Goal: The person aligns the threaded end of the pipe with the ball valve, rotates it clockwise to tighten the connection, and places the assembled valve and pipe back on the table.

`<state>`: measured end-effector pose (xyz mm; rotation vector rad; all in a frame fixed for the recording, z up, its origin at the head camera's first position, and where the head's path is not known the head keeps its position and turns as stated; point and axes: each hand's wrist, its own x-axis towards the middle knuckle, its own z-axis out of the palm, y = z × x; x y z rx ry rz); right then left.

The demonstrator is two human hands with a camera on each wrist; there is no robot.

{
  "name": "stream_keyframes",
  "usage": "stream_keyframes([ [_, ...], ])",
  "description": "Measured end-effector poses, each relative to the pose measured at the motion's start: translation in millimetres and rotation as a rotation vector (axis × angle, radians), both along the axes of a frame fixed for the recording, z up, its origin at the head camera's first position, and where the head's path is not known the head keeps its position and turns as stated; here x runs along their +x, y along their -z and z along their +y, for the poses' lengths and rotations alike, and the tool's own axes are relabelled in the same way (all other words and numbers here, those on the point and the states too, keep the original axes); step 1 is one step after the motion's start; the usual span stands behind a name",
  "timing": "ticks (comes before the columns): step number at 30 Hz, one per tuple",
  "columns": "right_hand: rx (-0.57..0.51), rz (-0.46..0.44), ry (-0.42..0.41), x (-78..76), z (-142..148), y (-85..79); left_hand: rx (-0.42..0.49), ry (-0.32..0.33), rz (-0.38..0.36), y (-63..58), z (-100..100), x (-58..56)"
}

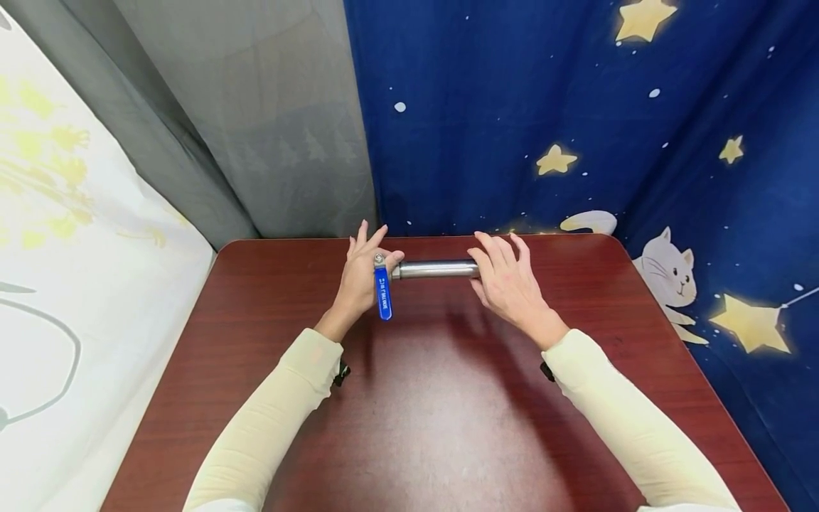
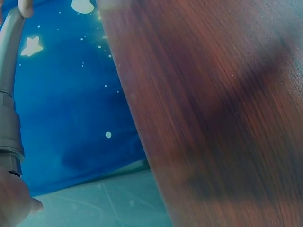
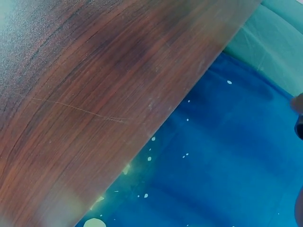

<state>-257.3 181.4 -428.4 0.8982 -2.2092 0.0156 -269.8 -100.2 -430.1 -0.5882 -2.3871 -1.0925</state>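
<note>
A ball valve with a blue lever (image 1: 383,291) is joined to a plain silver metal pipe (image 1: 435,269), held level above the far part of the table. My left hand (image 1: 358,281) holds the valve at the left end, its thumb across it and several fingers spread upward. Around the pipe's right end curl the fingers of my right hand (image 1: 508,284), hiding that end. In the left wrist view the pipe (image 2: 8,56) and the grey valve body (image 2: 8,125) run down the left edge. Only a sliver of dark metal (image 3: 299,126) shows in the right wrist view.
The reddish-brown wooden table (image 1: 435,398) lies under both arms, its back edge just behind the hands. A grey curtain (image 1: 269,128) and a blue curtain with stars (image 1: 473,114) hang behind it. White patterned fabric (image 1: 77,284) hangs at the left.
</note>
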Motion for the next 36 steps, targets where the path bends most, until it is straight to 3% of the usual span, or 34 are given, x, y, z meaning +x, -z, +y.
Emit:
stream_keyframes([
  [11, -0.048, 0.056, -0.013, 0.4, -1.7, -0.4, 0.002, 0.026, -0.025, -1.5, 1.8, 1.9],
  [26, 0.042, 0.051, -0.028, -0.5, -3.4, -3.1, -0.015, 0.002, 0.0, -0.3, -0.1, 0.1],
  [36, -0.043, -0.005, 0.059, -0.5, 0.7, 2.3, -0.026, -0.006, 0.002, -0.3, -0.1, -0.1],
])
